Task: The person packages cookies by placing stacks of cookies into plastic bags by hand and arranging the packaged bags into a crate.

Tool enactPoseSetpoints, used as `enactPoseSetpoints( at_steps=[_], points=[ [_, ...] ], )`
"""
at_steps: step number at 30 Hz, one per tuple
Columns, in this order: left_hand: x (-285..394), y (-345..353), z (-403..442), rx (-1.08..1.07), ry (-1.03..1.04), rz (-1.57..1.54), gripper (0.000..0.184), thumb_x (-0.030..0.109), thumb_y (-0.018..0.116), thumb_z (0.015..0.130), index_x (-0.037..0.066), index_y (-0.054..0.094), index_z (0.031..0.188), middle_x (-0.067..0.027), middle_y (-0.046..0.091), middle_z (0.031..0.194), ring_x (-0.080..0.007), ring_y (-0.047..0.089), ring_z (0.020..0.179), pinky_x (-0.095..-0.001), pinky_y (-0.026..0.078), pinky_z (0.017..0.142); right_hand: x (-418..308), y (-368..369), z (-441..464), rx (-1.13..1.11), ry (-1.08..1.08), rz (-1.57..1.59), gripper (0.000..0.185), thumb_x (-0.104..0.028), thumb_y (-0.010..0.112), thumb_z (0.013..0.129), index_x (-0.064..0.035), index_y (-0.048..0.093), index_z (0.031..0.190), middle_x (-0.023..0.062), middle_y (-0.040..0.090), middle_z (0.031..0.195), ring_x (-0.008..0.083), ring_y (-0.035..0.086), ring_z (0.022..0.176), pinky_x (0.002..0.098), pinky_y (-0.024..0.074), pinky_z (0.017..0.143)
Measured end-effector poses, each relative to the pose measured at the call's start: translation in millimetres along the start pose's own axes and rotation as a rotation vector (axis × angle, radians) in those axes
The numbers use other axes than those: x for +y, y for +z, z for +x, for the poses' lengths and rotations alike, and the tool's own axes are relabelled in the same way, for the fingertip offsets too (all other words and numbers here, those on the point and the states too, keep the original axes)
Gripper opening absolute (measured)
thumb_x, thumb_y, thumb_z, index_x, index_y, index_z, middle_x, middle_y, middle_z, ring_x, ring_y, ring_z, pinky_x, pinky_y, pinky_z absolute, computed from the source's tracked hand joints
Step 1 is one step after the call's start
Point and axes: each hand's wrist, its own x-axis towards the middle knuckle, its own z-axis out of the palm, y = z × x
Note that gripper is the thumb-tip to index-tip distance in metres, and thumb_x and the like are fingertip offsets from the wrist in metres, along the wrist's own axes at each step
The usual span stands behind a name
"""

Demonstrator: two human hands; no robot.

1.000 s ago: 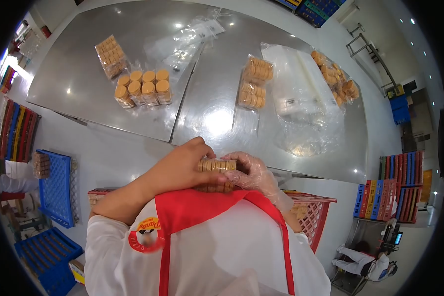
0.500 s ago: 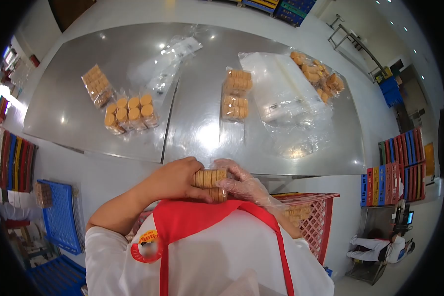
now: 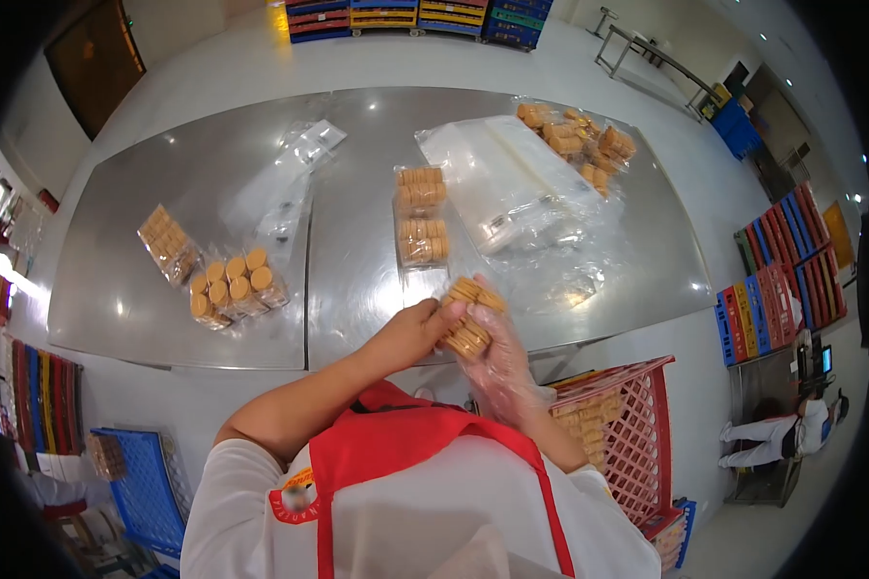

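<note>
Round tan cookies stand in two rows between my hands, just beyond the red apron. My bare left hand grips them from the left, thumb across the near row. Around their right side closes my right hand, in a clear plastic glove. Whether a thin bag wraps these cookies I cannot tell. Past my hands on the metal table lies a clear bag with two groups of cookies. A stack of flat clear bags lies to its right.
Packed cookies and another pack sit on the table's left half, near loose plastic bags. More bagged cookies lie at the back right. A red crate with cookies stands by my right side. A person stands far right.
Both hands have moved forward and slightly right with the cookies, from against the apron to the table's near edge. The cookie rows are now tilted. The camera view has shifted.
</note>
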Motion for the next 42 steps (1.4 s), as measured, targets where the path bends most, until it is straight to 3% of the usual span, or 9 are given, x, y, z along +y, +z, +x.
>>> enactPoseSetpoints(
  at_steps=[2,3,7,11,15,19,24,28,42],
  points=[
    [6.3,-0.1,0.2,0.033,0.080,0.275,0.066,0.059,0.050,0.097,-0.005,0.060,0.105,-0.0150,0.067,0.077,-0.0333,0.067,0.069,-0.0402,0.053,0.068,-2.7,-17.5,-9.8,0.058,-0.015,0.128,0.066,-0.007,0.061,0.089,-0.0071,0.030,0.148,0.0147,0.050,0.130,0.0326,0.055,0.120,0.0509,0.0533,0.097],
    [24.5,-2.8,-4.6,0.079,0.096,0.504,0.048,0.044,0.057,0.095,-0.001,0.061,0.109,-0.0191,0.068,0.097,-0.0379,0.067,0.087,-0.0455,0.051,0.082,-3.7,-25.2,-15.0,0.087,-0.021,0.194,0.064,-0.006,0.060,0.089,-0.0053,0.032,0.146,0.0153,0.051,0.129,0.0332,0.055,0.119,0.0512,0.0536,0.096],
    [4.5,-16.1,21.6,-0.045,1.003,1.298,0.023,0.020,0.062,0.076,0.007,0.071,0.093,-0.0123,0.051,0.138,-0.0325,0.045,0.128,-0.0488,0.038,0.104,-3.8,-48.7,-34.2,0.072,0.207,0.155,0.054,-0.005,0.059,0.088,-0.0007,0.038,0.138,0.0173,0.052,0.126,0.0351,0.058,0.116,0.0533,0.0537,0.096],
    [-2.9,-13.0,47.5,0.029,1.099,1.550,0.020,0.020,0.062,0.079,0.005,0.070,0.088,-0.0099,0.054,0.129,-0.0303,0.052,0.115,-0.0433,0.042,0.098,8.7,-48.2,-35.9,0.035,0.417,0.043,0.050,-0.004,0.058,0.088,0.0023,0.038,0.134,0.0200,0.052,0.124,0.0377,0.059,0.113,0.0546,0.0544,0.096],
    [-14.5,-11.1,74.2,0.132,1.024,1.572,0.025,0.017,0.062,0.079,0.003,0.067,0.099,-0.0082,0.054,0.106,-0.0234,0.056,0.086,-0.0344,0.050,0.070,14.9,-37.6,-16.4,0.030,0.394,0.118,0.050,-0.003,0.057,0.087,0.0051,0.039,0.133,0.0226,0.054,0.122,0.0399,0.062,0.107,0.0534,0.0577,0.090],
    [-5.7,-21.0,82.5,0.016,0.928,1.670,0.026,0.019,0.065,0.077,0.003,0.067,0.098,-0.0096,0.054,0.110,-0.0218,0.060,0.072,-0.0342,0.052,0.059,18.2,-48.3,10.8,0.001,0.370,0.052,0.054,-0.005,0.053,0.086,0.0019,0.036,0.138,0.0221,0.053,0.125,0.0399,0.060,0.111,0.0576,0.0559,0.090],
    [19.1,-26.6,81.7,-0.208,0.894,1.647,0.041,0.017,0.064,0.080,-0.001,0.062,0.118,-0.0161,0.048,0.133,-0.0243,0.065,0.071,-0.0355,0.055,0.058,14.1,-41.5,41.1,0.063,0.210,0.068,0.052,-0.007,0.056,0.085,-0.0011,0.042,0.135,0.0173,0.058,0.122,0.0357,0.064,0.105,0.0519,0.0611,0.076],
    [39.2,-23.5,75.3,-0.324,0.786,1.633,0.051,0.010,0.063,0.082,-0.005,0.053,0.130,-0.0221,0.033,0.152,-0.0275,0.069,0.075,-0.0361,0.057,0.060,18.6,-44.6,38.9,0.058,0.009,0.206,0.056,-0.007,0.056,0.085,-0.0013,0.041,0.139,0.0154,0.058,0.123,0.0307,0.063,0.107,0.0474,0.0583,0.083],
    [65.2,29.7,53.4,-0.372,0.770,1.406,0.048,0.011,0.064,0.078,-0.009,0.059,0.122,-0.0265,0.035,0.151,-0.0272,0.070,0.072,-0.0338,0.058,0.061,36.7,-54.4,51.5,0.012,-0.167,0.418,0.043,-0.020,0.043,0.102,-0.0055,0.039,0.142,0.0121,0.054,0.131,0.0256,0.057,0.120,0.0408,0.0509,0.098]
  ],
)
